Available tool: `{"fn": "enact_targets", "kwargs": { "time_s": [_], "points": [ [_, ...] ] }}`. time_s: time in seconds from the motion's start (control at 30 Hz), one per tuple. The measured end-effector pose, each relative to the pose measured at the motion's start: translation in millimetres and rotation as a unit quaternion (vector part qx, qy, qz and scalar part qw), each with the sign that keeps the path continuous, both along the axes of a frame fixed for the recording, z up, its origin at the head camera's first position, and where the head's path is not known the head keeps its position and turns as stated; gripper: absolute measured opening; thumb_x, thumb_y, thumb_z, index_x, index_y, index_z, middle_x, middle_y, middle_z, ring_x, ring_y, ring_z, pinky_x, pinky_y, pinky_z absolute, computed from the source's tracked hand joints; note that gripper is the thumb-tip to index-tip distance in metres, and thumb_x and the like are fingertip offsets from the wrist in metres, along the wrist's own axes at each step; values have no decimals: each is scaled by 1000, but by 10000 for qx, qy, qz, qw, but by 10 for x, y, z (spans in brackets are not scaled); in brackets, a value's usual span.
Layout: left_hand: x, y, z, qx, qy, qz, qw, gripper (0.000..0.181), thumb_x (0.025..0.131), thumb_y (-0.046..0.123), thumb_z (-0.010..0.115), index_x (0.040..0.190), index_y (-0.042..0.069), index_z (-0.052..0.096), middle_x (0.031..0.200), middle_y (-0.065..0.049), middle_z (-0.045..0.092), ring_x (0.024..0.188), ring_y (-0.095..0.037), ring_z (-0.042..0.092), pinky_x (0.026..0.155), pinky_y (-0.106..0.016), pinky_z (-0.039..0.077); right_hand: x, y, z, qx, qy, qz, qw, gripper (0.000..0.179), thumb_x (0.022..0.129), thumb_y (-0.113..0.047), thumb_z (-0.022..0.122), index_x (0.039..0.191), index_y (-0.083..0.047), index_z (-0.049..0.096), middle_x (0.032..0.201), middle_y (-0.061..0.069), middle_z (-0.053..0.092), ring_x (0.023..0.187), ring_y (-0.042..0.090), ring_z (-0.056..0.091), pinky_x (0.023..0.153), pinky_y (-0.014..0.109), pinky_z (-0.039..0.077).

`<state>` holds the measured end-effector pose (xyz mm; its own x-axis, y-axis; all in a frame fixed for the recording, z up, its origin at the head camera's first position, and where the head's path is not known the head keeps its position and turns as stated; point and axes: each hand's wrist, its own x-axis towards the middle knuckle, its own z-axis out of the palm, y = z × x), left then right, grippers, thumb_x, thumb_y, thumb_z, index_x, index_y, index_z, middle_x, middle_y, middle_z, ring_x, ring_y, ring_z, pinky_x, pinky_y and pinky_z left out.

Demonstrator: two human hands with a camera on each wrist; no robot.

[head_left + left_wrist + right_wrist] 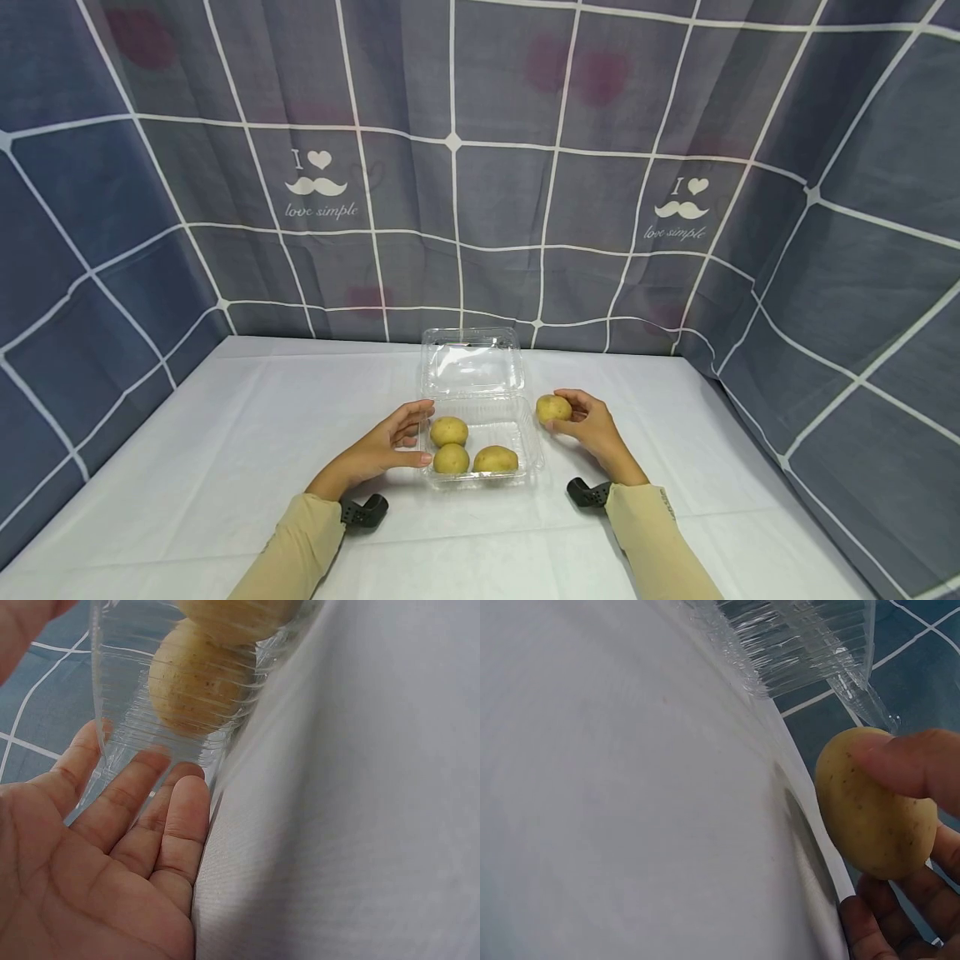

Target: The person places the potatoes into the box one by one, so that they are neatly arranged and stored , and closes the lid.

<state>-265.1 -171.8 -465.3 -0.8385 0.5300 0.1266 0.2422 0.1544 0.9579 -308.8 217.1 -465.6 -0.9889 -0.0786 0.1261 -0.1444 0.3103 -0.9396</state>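
Observation:
An open clear plastic clamshell container (487, 414) stands on the table, its lid (472, 367) folded back toward the curtain. Three potatoes lie in its base: one potato at the left (448, 431), another at the front left (451, 459) and a third at the front right (496, 459). My left hand (388, 442) rests against the container's left side; in the left wrist view its loosely extended fingers (120, 799) touch the ribbed wall. To the right of the container, my right hand (597, 429) pinches a fourth potato (874, 802) between thumb and fingers, just above the cloth.
A white cloth (180, 442) covers the table. Dark blue-grey curtains with white grid lines (412, 192) surround it at the back and both sides. A black strap mount sits on each wrist, by the left sleeve (292, 542) and the right sleeve (652, 533).

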Motion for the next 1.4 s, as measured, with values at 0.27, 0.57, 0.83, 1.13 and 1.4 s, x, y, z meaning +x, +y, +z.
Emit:
{"fn": "enact_targets", "kwargs": {
  "time_s": [0.27, 0.57, 0.83, 1.13, 1.4],
  "points": [
    [1, 7, 4, 5, -44, 31, 10000, 94, 93, 14, 87, 164, -8, 28, 167, -33, 33, 152, -53, 34, 118, -45, 41, 22, -16, 78, -76, 184, -176, 9996, 57, 85, 5, 86, 137, 11, 64, 132, 24, 69, 108, 15, 61, 92, 22, 53],
    [-2, 11, 5, -26, -67, 59, 10000, 94, 93, 14, 87, 164, -7, 29, 167, -33, 34, 152, -53, 35, 118, -44, 42, 18, -26, 135, -293, 361, -51, 9989, 54, 86, 7, 84, 136, 11, 65, 131, 23, 69, 103, 10, 63, 89, 21, 53],
    [5, 12, 18, 29, -134, 78, 9999, 95, 92, 13, 87, 164, -7, 29, 167, -33, 34, 152, -53, 34, 119, -47, 41, 35, -70, 205, -387, 517, 167, 9978, 52, 86, 8, 84, 135, 12, 65, 130, 25, 67, 101, 10, 63, 85, 21, 54],
    [2, 10, 10, 34, -130, 76, 9999, 95, 92, 14, 88, 164, -7, 29, 167, -32, 33, 152, -52, 34, 120, -53, 39, 63, -119, 268, -360, 625, 424, 9965, 52, 86, 7, 84, 134, 13, 65, 127, 26, 68, 98, 13, 65, 85, 22, 56],
    [6, 10, 14, 37, -120, 81, 9999, 95, 92, 14, 88, 164, -8, 29, 167, -33, 34, 152, -52, 35, 118, -45, 41, 97, -180, 304, -297, 717, 656, 9948, 53, 86, 5, 84, 134, 14, 64, 123, 25, 70, 95, 13, 66, 87, 23, 56]
  ]
}}
